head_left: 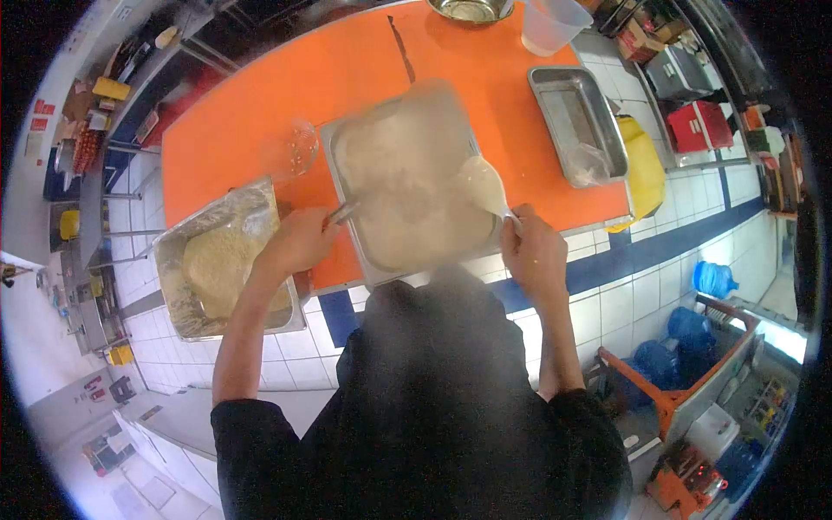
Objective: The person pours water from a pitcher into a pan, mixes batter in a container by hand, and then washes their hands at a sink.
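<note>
A deep metal tray holding a pale, creamy mass sits at the orange table's front edge; a hazy blur hides part of it. My left hand is closed around a metal-handled utensil at the tray's left rim, and its far end is lost in the haze. At the right rim, my right hand grips a large spoon. Its broad head is coated with the pale mass and lies over the tray's right side.
Left of me, a metal pan holds a dough-like mass. A clear plastic bowl is behind it. An empty-looking metal tray with a plastic bag, a plastic container and a metal bowl stand on the orange table.
</note>
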`<state>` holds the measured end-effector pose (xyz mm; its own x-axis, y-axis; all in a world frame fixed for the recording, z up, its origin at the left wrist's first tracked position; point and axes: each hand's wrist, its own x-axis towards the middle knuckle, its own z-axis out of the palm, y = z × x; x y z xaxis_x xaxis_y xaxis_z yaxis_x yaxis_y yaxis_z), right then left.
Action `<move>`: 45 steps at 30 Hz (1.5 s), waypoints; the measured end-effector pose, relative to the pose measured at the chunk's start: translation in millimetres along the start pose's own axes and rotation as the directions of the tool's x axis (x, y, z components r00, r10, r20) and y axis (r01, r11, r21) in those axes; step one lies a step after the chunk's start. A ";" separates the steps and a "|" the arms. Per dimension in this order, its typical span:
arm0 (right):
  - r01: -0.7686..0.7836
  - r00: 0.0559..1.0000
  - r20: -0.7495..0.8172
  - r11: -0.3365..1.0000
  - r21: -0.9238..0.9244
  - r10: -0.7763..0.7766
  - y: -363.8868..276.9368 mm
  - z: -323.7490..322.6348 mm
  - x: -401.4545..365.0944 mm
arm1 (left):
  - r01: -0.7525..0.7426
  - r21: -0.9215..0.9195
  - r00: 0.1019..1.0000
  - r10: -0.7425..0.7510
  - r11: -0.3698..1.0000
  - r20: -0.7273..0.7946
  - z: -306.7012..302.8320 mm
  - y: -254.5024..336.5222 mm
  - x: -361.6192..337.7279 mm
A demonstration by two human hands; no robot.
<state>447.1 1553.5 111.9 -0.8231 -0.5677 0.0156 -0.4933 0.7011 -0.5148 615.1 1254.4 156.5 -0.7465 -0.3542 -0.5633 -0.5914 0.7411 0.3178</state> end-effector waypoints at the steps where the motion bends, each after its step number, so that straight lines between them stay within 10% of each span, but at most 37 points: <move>1: 0.052 0.999 -0.011 0.998 -0.021 -0.052 -1.8 4.3 -0.1 | 0.001 0.078 0.988 0.011 0.997 -0.156 3.7 -2.2 -3.2; 8: 0.416 0.903 0.191 0.893 -0.170 -0.384 -20.5 63.2 20.7 | -0.011 -0.124 0.998 0.003 0.992 -0.060 10.4 -12.9 -8.9; 14: 0.331 0.921 0.280 0.924 -0.192 -0.272 -13.0 42.0 24.8 | 0.144 -0.293 0.989 -0.149 0.945 0.005 12.5 0.4 -36.4; 19: 0.136 0.978 0.194 0.934 -0.332 -0.073 -33.3 40.9 26.4 | 0.066 -0.326 0.962 -0.147 0.943 -0.232 35.9 -11.5 -58.8; 25: 0.590 0.802 0.282 0.770 -0.243 -0.527 -31.8 80.5 15.8 | 0.049 -0.452 0.936 -0.199 0.890 -0.290 61.3 -9.8 -67.9; 29: 0.580 0.759 0.447 0.803 -0.137 -0.472 -50.3 37.0 -2.4 | 0.022 -0.606 0.937 -0.228 0.795 -0.266 78.6 -17.8 -69.5; 35: 0.512 0.779 0.504 0.842 -0.170 -0.372 -58.9 12.7 2.2 | -0.002 -0.568 0.921 -0.219 0.823 -0.321 74.4 -21.7 -80.9; 41: 0.674 0.705 0.378 0.733 -0.091 -0.600 -23.0 73.2 20.2 | -0.041 -0.420 0.935 -0.112 0.907 -0.335 70.1 -21.5 -67.4; 45: 0.510 0.840 0.355 0.822 -0.254 -0.411 -35.7 57.5 35.3 | 0.012 -0.264 0.954 -0.090 0.965 -0.287 61.8 -12.4 -60.2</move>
<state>451.8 1483.6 81.5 -0.3886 -0.9180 -0.0790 -0.8966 0.3965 -0.1974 686.2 1301.8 139.3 -0.7461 -0.5683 -0.3469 -0.6597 0.5602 0.5010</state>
